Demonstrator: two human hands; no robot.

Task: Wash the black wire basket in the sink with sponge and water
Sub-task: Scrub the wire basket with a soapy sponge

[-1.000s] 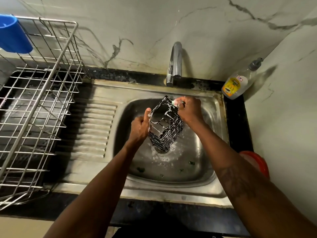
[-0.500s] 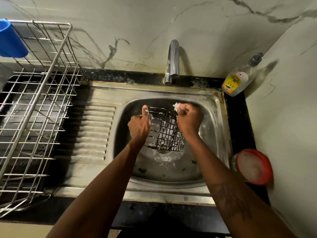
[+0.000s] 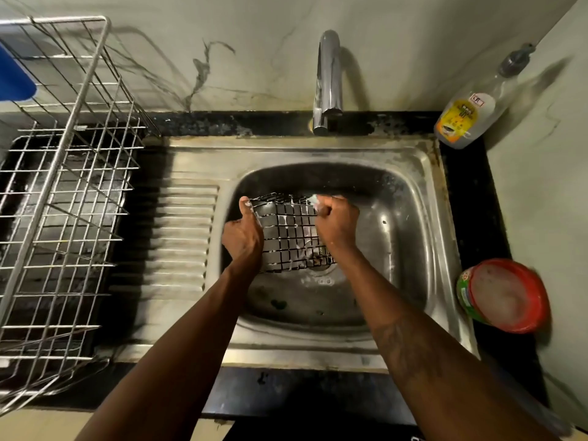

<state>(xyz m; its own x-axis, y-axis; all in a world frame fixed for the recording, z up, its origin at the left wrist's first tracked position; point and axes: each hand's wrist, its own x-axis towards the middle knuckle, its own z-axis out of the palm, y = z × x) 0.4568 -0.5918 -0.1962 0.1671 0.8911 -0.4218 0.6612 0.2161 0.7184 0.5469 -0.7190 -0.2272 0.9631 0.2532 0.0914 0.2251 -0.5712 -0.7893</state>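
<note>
The black wire basket (image 3: 291,233) is held over the steel sink (image 3: 410,237), one gridded side facing up, flecked with foam. My left hand (image 3: 243,232) grips its left edge, thumb along the rim. My right hand (image 3: 337,224) is fisted round a small pale sponge (image 3: 315,199), pressing it on the basket's far right corner. Most of the sponge is hidden in the fist. The tap (image 3: 327,81) stands behind the basin; no water stream is visible.
A steel wire dish rack (image 3: 60,186) fills the left counter, with a blue cup (image 3: 12,74) at its top. A soap bottle (image 3: 467,116) leans at the back right corner. A red-rimmed tub (image 3: 502,294) sits right of the sink. Foam and bits lie around the drain (image 3: 321,278).
The basket has been turned from standing on end to lying flat with its grid side up. Both hands stayed on it, and the right hand keeps the sponge at the far corner.
</note>
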